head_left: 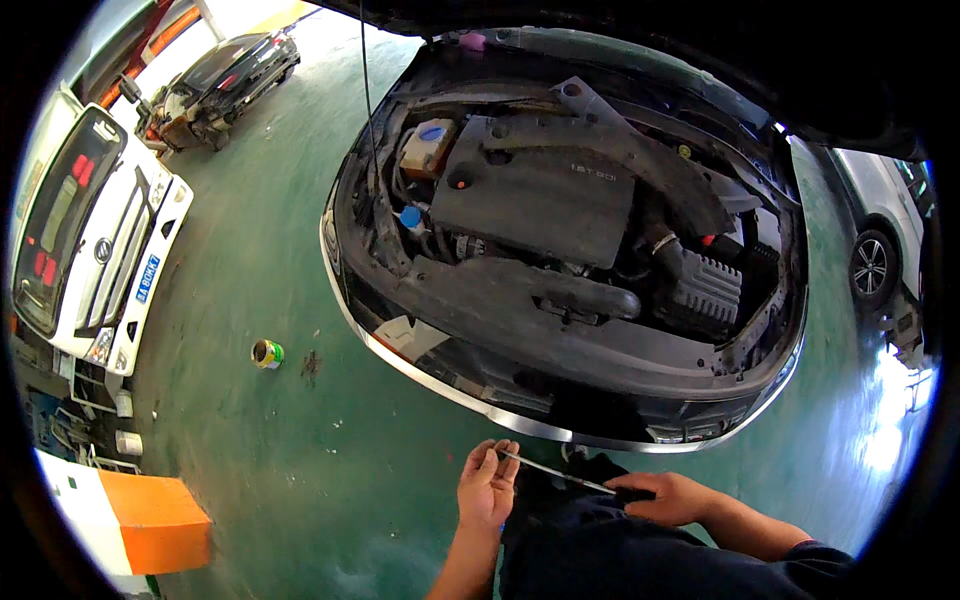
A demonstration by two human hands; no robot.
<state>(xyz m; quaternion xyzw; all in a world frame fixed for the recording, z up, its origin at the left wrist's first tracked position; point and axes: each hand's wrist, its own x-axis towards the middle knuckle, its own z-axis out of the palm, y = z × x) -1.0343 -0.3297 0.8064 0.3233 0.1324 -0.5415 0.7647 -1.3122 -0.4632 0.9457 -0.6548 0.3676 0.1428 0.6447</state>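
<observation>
A long, thin metal screwdriver (558, 472) crosses in front of my body, below the car's front edge. My right hand (675, 499) is closed around its dark handle, which the fingers mostly hide. At the other end, my left hand (487, 487) has its palm turned up and its fingers curled, pinching the shaft near the tip. Just beyond both hands stands a black car (480, 365) with its hood raised. Its engine bay shows a dark plastic engine cover (540, 190), a blue cap (410, 217) and a coolant tank (428, 148).
On the green floor to the left sits a small open can (267, 353) beside a dark stain. A white truck (105, 240) and an orange-and-white block (155, 520) stand farther left. A dark damaged car (215, 85) is at the back; a silver car (885, 220) is at right.
</observation>
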